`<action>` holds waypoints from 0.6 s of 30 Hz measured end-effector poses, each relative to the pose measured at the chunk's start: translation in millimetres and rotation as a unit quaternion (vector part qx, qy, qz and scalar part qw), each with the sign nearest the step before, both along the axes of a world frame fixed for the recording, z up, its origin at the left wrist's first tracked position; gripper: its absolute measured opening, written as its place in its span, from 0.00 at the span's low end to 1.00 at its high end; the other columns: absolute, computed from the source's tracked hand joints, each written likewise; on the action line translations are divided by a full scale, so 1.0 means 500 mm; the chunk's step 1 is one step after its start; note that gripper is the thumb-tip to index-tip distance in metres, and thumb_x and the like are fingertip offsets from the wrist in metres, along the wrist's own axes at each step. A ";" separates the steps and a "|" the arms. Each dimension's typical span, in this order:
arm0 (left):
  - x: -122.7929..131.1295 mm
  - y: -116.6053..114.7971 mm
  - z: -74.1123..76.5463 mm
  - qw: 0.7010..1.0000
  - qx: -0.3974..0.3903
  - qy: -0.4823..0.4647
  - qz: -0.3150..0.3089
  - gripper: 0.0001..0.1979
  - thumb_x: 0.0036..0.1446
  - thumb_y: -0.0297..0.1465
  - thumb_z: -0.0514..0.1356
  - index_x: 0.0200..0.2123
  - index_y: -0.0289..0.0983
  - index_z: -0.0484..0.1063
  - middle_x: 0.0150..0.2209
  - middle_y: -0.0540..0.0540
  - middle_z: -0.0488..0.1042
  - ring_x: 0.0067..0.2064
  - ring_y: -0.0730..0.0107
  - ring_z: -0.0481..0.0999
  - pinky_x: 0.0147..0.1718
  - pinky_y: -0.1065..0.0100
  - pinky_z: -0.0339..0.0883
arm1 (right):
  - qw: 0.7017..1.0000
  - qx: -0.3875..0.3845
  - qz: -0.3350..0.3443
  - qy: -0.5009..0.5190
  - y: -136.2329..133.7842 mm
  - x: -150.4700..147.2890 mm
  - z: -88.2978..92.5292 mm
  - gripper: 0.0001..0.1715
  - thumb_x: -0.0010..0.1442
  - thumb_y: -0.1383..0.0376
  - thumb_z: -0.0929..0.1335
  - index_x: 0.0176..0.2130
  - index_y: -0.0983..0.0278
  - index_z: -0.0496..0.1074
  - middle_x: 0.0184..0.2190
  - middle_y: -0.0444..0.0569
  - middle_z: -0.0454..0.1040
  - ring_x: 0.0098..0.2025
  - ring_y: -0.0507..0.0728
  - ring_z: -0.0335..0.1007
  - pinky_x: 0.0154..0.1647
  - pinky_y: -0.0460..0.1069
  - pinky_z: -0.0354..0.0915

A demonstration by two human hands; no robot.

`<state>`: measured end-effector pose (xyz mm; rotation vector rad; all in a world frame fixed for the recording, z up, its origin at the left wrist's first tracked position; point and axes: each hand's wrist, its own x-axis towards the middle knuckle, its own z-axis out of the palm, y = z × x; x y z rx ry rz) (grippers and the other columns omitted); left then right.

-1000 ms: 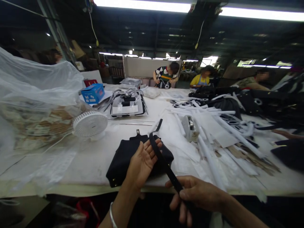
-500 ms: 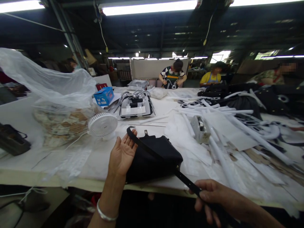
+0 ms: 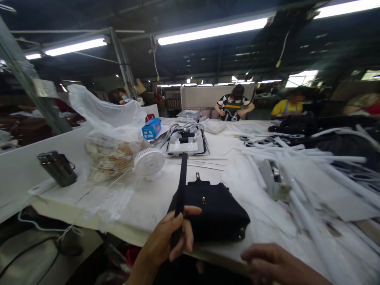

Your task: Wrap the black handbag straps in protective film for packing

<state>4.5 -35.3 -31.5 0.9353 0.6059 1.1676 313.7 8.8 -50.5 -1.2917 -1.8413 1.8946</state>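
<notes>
My left hand [image 3: 175, 233] is closed round a black strap [image 3: 182, 178], which stands upright from between thumb and fingers. Just behind that hand lies a black bag [image 3: 219, 209] at the table's front edge. A brass-coloured clasp shows on the bag's face, and a tab with a metal piece sticks up at its far edge. To the right of the bag, my right hand [image 3: 267, 259] is apart from it, with its fingers loosely stretched and nothing visible in them. Motion blurs this hand somewhat.
A white fan [image 3: 148, 163], a clear bag of paper packets [image 3: 109, 154] and a dark flask [image 3: 57, 168] stand on the left. At right are a tape dispenser [image 3: 274, 180] and white foam tubes [image 3: 308, 221]. Beyond the table, a person [image 3: 234, 103] handles a grey piece.
The strap has left my right hand and now stands upright in my left hand, which has closed and come nearer. The view has turned left.
</notes>
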 end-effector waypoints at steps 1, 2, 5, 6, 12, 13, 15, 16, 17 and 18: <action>0.009 -0.007 -0.008 0.999 0.000 0.019 -0.039 0.24 0.66 0.41 0.52 0.57 0.30 0.66 0.22 0.43 0.76 0.11 0.82 0.57 0.11 0.78 0.44 | 0.999 -0.002 -0.015 0.052 0.008 -0.029 0.016 0.38 0.49 0.40 0.71 0.48 0.65 0.74 0.39 0.54 0.78 0.33 0.57 0.75 0.30 0.47 0.68; 0.016 -0.013 -0.015 0.996 -0.006 0.039 -0.074 0.25 0.66 0.42 0.51 0.58 0.30 0.65 0.23 0.42 0.77 0.11 0.81 0.57 0.11 0.78 0.43 | 0.995 0.002 -0.029 0.098 0.018 -0.059 0.033 0.41 0.49 0.41 0.71 0.52 0.65 0.71 0.44 0.56 0.76 0.33 0.56 0.75 0.28 0.47 0.67; 0.027 -0.028 -0.023 0.984 -0.039 0.111 -0.134 0.28 0.63 0.46 0.53 0.55 0.30 0.68 0.26 0.40 0.78 0.13 0.80 0.58 0.12 0.77 0.44 | 0.973 0.002 -0.067 0.220 0.046 -0.146 0.073 0.42 0.49 0.42 0.72 0.54 0.64 0.68 0.46 0.57 0.75 0.28 0.52 0.74 0.22 0.44 0.64; 0.028 -0.033 -0.021 0.979 -0.049 0.142 -0.141 0.28 0.62 0.48 0.55 0.53 0.31 0.70 0.27 0.40 0.78 0.15 0.79 0.61 0.13 0.76 0.48 | 0.967 0.002 -0.077 0.243 0.050 -0.170 0.078 0.39 0.50 0.42 0.72 0.52 0.65 0.70 0.42 0.55 0.76 0.26 0.51 0.72 0.21 0.43 0.62; 0.028 -0.036 -0.022 0.964 -0.028 0.237 -0.119 0.29 0.54 0.54 0.61 0.48 0.36 0.74 0.40 0.39 0.78 0.38 0.61 0.76 0.38 0.65 0.67 | 0.968 0.160 -0.065 0.180 0.014 -0.243 0.043 0.17 0.57 0.54 0.71 0.30 0.66 0.75 0.21 0.44 0.72 0.21 0.50 0.65 0.21 0.44 0.59; 0.029 -0.032 -0.028 0.965 -0.027 0.245 -0.090 0.30 0.54 0.55 0.59 0.46 0.37 0.75 0.38 0.40 0.78 0.37 0.60 0.76 0.39 0.64 0.68 | 0.958 0.225 -0.055 0.171 0.008 -0.246 0.038 0.13 0.57 0.58 0.71 0.28 0.66 0.75 0.24 0.44 0.73 0.24 0.51 0.67 0.24 0.45 0.61; 0.030 -0.023 -0.039 0.960 -0.037 0.276 -0.009 0.28 0.55 0.56 0.58 0.42 0.38 0.75 0.31 0.43 0.77 0.32 0.63 0.75 0.34 0.65 0.69 | 0.932 0.322 -0.039 0.163 0.011 -0.242 0.036 0.07 0.55 0.63 0.71 0.28 0.64 0.76 0.29 0.45 0.75 0.31 0.53 0.70 0.31 0.46 0.64; 0.027 -0.017 -0.041 0.956 -0.042 0.290 0.025 0.27 0.56 0.56 0.57 0.41 0.39 0.75 0.26 0.45 0.76 0.28 0.64 0.74 0.29 0.67 0.68 | 0.924 0.346 -0.042 0.157 0.023 -0.234 0.038 0.06 0.55 0.63 0.71 0.30 0.63 0.77 0.31 0.45 0.76 0.33 0.55 0.71 0.34 0.47 0.65; 0.022 -0.010 -0.039 0.951 -0.047 0.301 0.054 0.26 0.56 0.55 0.56 0.41 0.39 0.74 0.22 0.47 0.73 0.24 0.66 0.72 0.24 0.69 0.66 | 0.920 0.360 -0.060 0.144 0.041 -0.220 0.041 0.06 0.56 0.62 0.71 0.32 0.62 0.78 0.32 0.46 0.76 0.35 0.56 0.71 0.37 0.48 0.66; 0.014 -0.001 -0.033 0.947 -0.052 0.309 0.074 0.26 0.58 0.55 0.54 0.41 0.39 0.73 0.19 0.49 0.71 0.20 0.68 0.69 0.20 0.71 0.62 | 0.916 0.369 -0.098 0.125 0.067 -0.201 0.043 0.08 0.58 0.59 0.70 0.35 0.61 0.78 0.34 0.46 0.77 0.37 0.57 0.72 0.40 0.49 0.66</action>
